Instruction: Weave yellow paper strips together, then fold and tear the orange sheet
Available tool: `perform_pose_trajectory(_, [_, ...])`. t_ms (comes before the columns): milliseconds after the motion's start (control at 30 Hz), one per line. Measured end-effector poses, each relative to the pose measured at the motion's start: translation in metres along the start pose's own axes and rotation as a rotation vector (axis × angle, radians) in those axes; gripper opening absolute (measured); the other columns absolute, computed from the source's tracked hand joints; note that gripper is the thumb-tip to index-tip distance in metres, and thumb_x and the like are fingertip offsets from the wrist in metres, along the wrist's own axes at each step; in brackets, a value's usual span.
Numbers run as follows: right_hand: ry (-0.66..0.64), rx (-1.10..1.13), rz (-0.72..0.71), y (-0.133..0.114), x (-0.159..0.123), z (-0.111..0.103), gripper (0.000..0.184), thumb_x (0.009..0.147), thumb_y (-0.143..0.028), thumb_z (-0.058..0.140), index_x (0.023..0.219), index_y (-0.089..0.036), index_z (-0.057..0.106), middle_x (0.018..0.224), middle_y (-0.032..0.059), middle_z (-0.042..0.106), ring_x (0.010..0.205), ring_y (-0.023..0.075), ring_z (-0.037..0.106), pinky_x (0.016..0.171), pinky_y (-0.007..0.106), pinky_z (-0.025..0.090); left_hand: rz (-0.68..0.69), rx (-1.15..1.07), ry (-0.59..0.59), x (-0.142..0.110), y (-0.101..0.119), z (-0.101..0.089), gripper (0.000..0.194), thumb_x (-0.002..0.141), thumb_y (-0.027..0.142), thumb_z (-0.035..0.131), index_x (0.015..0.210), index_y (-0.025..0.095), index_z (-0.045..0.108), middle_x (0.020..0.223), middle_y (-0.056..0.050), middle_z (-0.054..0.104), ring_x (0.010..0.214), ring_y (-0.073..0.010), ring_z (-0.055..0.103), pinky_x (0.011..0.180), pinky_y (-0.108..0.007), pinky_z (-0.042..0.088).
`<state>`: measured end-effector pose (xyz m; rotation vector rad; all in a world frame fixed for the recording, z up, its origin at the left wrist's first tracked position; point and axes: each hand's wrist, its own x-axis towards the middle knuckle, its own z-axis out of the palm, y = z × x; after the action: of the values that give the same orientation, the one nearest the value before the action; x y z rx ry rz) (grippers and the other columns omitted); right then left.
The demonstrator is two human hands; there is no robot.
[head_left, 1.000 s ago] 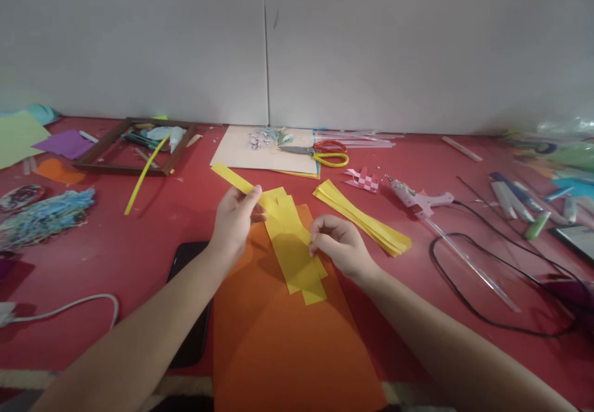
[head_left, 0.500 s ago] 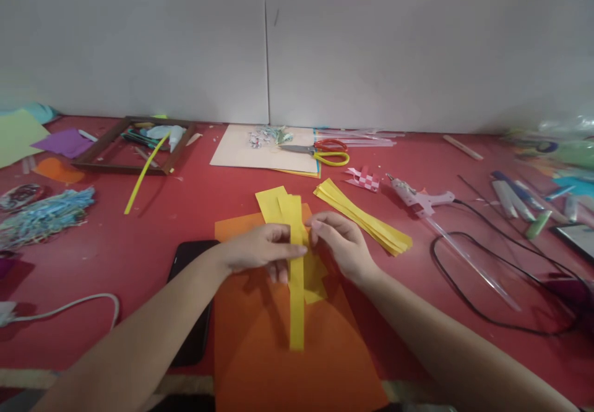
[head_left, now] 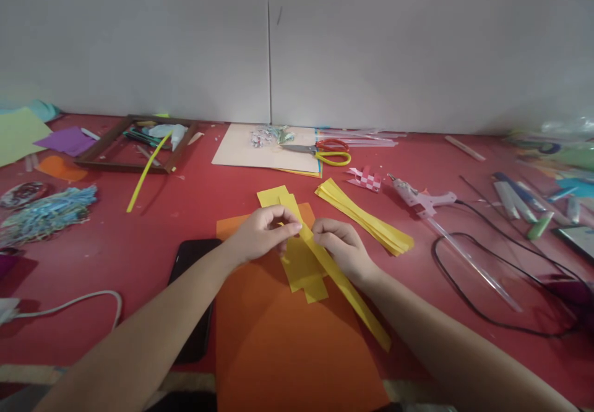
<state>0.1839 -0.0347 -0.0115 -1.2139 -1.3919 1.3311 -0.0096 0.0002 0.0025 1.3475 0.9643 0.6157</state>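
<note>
A long yellow paper strip [head_left: 349, 291] slants from between my hands down to the right. My left hand [head_left: 262, 232] pinches its upper end between thumb and fingers. My right hand [head_left: 343, 250] is closed, its thumb and curled fingertips at the strip's edge close to that end. Beneath them, several overlapping yellow paper pieces [head_left: 297, 266] lie on a large orange sheet [head_left: 288, 350]. To the right of the hands rests a fanned stack of yellow strips [head_left: 366, 220].
Scissors [head_left: 325, 152] lie on pale paper at the back. A pink glue gun [head_left: 422, 201] with a black cord [head_left: 464, 304] is on the right. A dark phone [head_left: 195, 313] sits beside the left forearm. At the back left is a wooden frame [head_left: 116, 166] holding small items.
The strip has swung from upright to slanting, its lower end now far to the right. My left hand has shifted up to the strip's upper end; the right hand moved slightly.
</note>
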Motion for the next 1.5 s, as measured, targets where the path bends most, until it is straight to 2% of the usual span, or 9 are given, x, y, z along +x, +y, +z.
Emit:
perform_pose_trajectory(133, [-0.001,-0.036,-0.044,-0.001,0.0,0.001,0.016,0.074,-0.025,0.053,0.059,-0.02,0.052,0.056,-0.0043,0.043,0.054,0.0104,0.038,0.052,0.026,0.03,0.008,0.014,-0.015,0.001,-0.003,-0.001,0.018,0.085,0.034,0.066,0.086,0.016,0.063,0.064,0.003,0.06,0.053,-0.0087,0.058,0.055,-0.021,0.051])
perform_pose_trajectory(267, [0.018,0.034,-0.064,0.002,0.0,0.002,0.011,0.079,-0.029,0.062,0.074,-0.02,0.06,0.067,-0.0025,0.055,0.058,0.011,0.047,0.055,0.025,0.037,0.01,0.058,-0.033,0.0,-0.002,0.001,0.018,0.084,0.033,0.067,0.084,0.015,0.064,0.07,0.002,0.062,0.055,-0.0083,0.06,0.055,-0.021,0.051])
perform_pose_trajectory(367, [0.027,0.052,-0.076,0.005,0.001,0.004,0.013,0.079,-0.032,0.066,0.077,-0.02,0.062,0.07,-0.0007,0.059,0.061,0.012,0.052,0.058,0.026,0.04,0.022,0.095,-0.041,-0.002,0.0,0.002,0.019,0.085,0.033,0.068,0.083,0.015,0.065,0.067,0.003,0.061,0.054,-0.0078,0.059,0.054,-0.019,0.049])
perform_pose_trajectory(733, [0.018,0.045,-0.071,0.006,0.003,0.003,0.011,0.074,-0.028,0.067,0.072,-0.019,0.062,0.067,-0.0006,0.059,0.058,0.0111,0.05,0.055,0.025,0.04,0.058,0.07,-0.09,-0.002,-0.002,0.002,0.02,0.085,0.035,0.07,0.084,0.015,0.065,0.07,0.002,0.061,0.055,-0.0077,0.059,0.054,-0.019,0.051])
perform_pose_trajectory(900, [0.018,0.028,-0.059,0.006,0.003,0.002,0.011,0.073,-0.029,0.067,0.071,-0.019,0.062,0.066,-0.0005,0.059,0.058,0.0113,0.049,0.055,0.026,0.04,0.055,0.086,-0.1,-0.003,-0.002,0.003,0.021,0.085,0.036,0.069,0.088,0.016,0.066,0.075,-0.001,0.066,0.059,-0.011,0.065,0.058,-0.023,0.054])
perform_pose_trajectory(1100, [0.01,0.028,-0.057,0.001,0.003,0.004,0.013,0.074,-0.03,0.065,0.071,-0.019,0.061,0.066,-0.0006,0.059,0.057,0.011,0.049,0.055,0.026,0.04,0.124,0.19,-0.046,-0.007,0.001,0.006,0.018,0.087,0.034,0.065,0.084,0.016,0.066,0.077,-0.005,0.07,0.067,-0.0147,0.069,0.061,-0.023,0.055])
perform_pose_trajectory(1233, [0.028,0.016,-0.044,0.0,0.004,0.004,0.015,0.076,-0.033,0.065,0.072,-0.019,0.06,0.068,-0.0002,0.059,0.06,0.0121,0.05,0.056,0.026,0.04,0.138,0.175,-0.013,-0.007,0.002,0.009,0.02,0.089,0.036,0.064,0.086,0.017,0.064,0.077,-0.005,0.071,0.071,-0.0173,0.072,0.06,-0.023,0.056])
perform_pose_trajectory(1500, [0.053,0.019,-0.037,0.0,0.005,0.004,0.014,0.074,-0.031,0.065,0.071,-0.019,0.059,0.065,-0.0011,0.057,0.058,0.011,0.047,0.055,0.026,0.037,0.176,0.157,0.058,-0.006,0.003,0.006,0.02,0.089,0.037,0.063,0.084,0.017,0.062,0.081,-0.004,0.07,0.072,-0.0157,0.072,0.063,-0.023,0.055])
